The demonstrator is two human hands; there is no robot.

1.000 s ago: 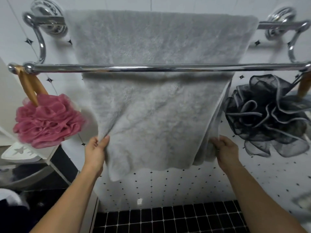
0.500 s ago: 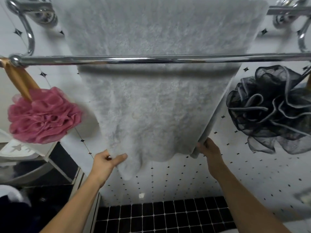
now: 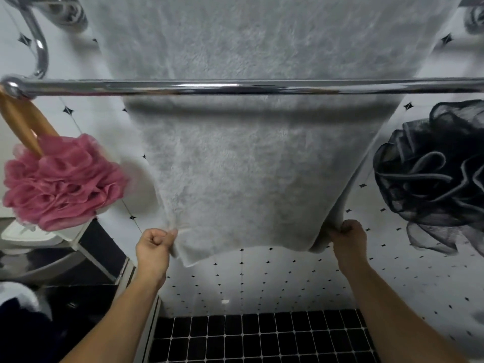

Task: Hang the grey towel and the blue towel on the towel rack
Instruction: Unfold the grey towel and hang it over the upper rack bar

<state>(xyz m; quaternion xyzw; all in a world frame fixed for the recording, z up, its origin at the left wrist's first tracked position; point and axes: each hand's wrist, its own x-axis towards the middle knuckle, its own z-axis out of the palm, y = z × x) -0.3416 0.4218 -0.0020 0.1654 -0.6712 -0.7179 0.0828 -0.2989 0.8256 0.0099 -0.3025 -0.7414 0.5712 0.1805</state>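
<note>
On the towel rack (image 3: 235, 86), the fluffy grey towel (image 3: 241, 179) hangs taut, left grip (image 3: 153, 246) and right grip (image 3: 349, 239) pinching its bottom corners; pink loofah (image 3: 62, 184) and black loofah (image 3: 429, 179) flank it, apart.

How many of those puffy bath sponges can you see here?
2. The pink sponge hangs from the rail's left end; the black sponge is right of the grey towel, partly out of frame. Others may be hidden.

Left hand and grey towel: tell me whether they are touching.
Touching. The head view shows the left hand with its fingers curled, pinching the lower left edge of the grey towel.
</note>
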